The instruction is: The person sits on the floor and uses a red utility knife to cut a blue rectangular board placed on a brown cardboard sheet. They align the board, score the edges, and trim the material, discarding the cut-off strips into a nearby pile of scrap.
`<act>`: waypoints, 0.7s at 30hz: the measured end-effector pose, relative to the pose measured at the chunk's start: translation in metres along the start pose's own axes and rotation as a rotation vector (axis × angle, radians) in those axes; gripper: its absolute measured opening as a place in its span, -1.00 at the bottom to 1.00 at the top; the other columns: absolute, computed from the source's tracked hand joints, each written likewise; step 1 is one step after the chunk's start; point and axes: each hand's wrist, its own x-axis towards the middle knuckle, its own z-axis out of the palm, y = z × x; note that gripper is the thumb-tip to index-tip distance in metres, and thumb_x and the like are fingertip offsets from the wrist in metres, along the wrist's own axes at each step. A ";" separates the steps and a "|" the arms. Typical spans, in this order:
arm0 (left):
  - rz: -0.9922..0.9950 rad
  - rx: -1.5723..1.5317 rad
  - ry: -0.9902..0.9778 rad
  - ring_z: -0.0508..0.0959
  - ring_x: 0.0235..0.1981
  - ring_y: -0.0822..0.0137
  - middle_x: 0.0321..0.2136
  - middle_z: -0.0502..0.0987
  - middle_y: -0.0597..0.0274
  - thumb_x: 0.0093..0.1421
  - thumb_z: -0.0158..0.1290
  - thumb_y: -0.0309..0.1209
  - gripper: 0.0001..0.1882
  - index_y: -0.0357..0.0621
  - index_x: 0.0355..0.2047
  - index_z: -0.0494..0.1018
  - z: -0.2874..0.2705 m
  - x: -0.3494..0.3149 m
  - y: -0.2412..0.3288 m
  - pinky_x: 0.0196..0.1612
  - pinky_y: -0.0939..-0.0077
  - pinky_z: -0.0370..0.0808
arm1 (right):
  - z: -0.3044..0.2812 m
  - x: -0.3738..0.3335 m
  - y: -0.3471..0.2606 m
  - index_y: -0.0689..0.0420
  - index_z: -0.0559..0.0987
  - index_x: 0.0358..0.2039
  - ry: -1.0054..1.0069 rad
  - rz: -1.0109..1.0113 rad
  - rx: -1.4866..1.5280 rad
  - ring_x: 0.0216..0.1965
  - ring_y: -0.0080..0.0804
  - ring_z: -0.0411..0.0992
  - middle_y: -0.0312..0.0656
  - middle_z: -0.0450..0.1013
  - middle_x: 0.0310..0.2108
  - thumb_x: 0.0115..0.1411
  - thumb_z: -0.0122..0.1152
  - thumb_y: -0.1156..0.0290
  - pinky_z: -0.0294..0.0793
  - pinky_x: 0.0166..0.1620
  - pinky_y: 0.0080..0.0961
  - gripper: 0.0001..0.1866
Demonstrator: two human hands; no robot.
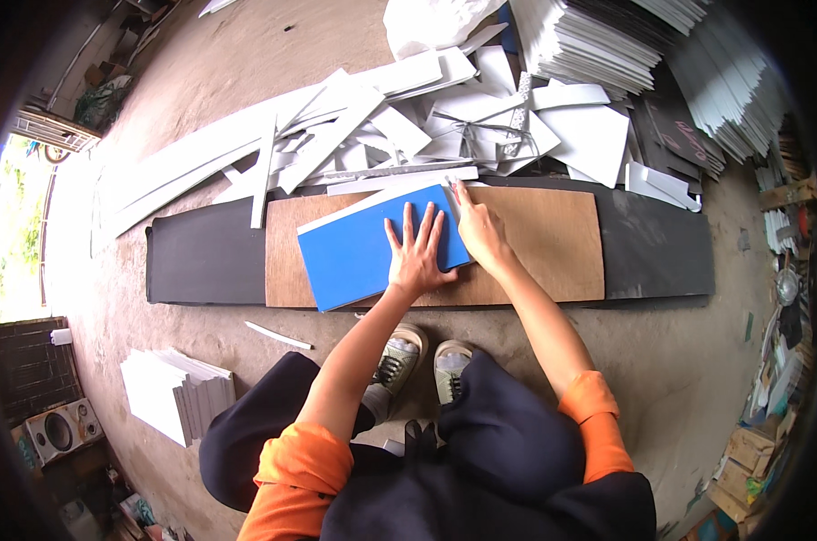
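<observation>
My left hand [417,259] lies flat with fingers spread on a blue rectangular board [345,257], pressing on its right half. The board rests at a slant over a white sheet [372,200], whose strip shows along the far edge. Beneath them is a brown wooden board [553,239]. At the blue board's far right corner, my right hand [482,229] is closed, index finger stretched forward along a slim tool that looks like a cutter knife [454,183]. Most of the tool is hidden by the hand.
A long black sheet [661,243] lies under the wooden board. Beyond it is a heap of white offcuts [399,126]. Stacks of white sheets [598,50] stand at the far right. A smaller white stack [179,392] sits at the near left, and a thin white strip [279,336] lies nearby.
</observation>
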 end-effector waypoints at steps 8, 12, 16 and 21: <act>-0.010 0.010 -0.035 -0.28 0.23 -0.07 0.22 -0.15 0.18 -0.33 0.12 0.15 0.11 -0.05 0.20 -0.08 0.000 0.000 -0.005 0.08 -0.35 -0.35 | 0.003 0.011 -0.014 0.23 0.11 0.11 -0.042 -0.035 0.012 -0.43 0.04 0.46 0.17 0.43 -0.53 0.04 -0.06 0.49 0.47 -0.40 -0.17 -0.43; -0.009 0.002 -0.031 -0.29 0.23 -0.07 0.22 -0.15 0.18 -0.35 0.13 0.15 0.14 -0.06 0.20 -0.11 0.000 0.000 -0.005 0.08 -0.35 -0.34 | 0.003 0.016 -0.017 0.24 0.13 0.09 -0.060 -0.018 -0.007 -0.39 0.04 0.46 0.18 0.43 -0.49 0.05 -0.07 0.47 0.47 -0.36 -0.17 -0.45; -0.004 -0.004 -0.018 -0.29 0.23 -0.07 0.22 -0.15 0.18 -0.34 0.12 0.15 0.13 -0.07 0.20 -0.10 0.001 0.000 -0.006 0.08 -0.36 -0.34 | -0.002 0.020 -0.024 0.25 0.17 0.07 -0.088 -0.004 -0.055 -0.34 0.02 0.45 0.18 0.44 -0.43 0.05 -0.07 0.47 0.47 -0.30 -0.18 -0.47; -0.004 0.003 -0.012 -0.29 0.23 -0.07 0.22 -0.15 0.20 -0.35 0.12 0.15 0.12 -0.10 0.18 -0.05 0.002 -0.003 -0.005 0.08 -0.36 -0.33 | -0.003 0.029 -0.026 0.29 0.26 -0.01 -0.130 -0.020 -0.083 -0.31 0.00 0.45 0.17 0.44 -0.38 0.07 -0.10 0.44 0.47 -0.27 -0.21 -0.56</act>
